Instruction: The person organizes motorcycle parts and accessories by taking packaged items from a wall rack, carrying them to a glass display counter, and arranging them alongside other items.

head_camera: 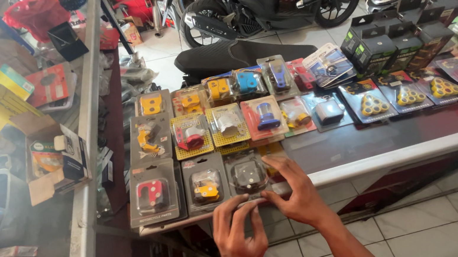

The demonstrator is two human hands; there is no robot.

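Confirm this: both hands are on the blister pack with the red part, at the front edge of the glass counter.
Not quite. The head view shows the left hand and right hand on the blister pack with the dark part, at the front edge of the glass counter. The pack with the red part lies untouched, two packs to the left.

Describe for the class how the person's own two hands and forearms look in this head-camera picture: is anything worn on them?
Both are bare. The left hand and right hand wear no gloves, and no rings, watch or bracelet show. The forearms rising from the bottom edge carry no sleeves as far as the picture reaches. Fingernails look short and unpainted. A bit of red cloth shows at the bottom edge between the arms; what it belongs to cannot be told.
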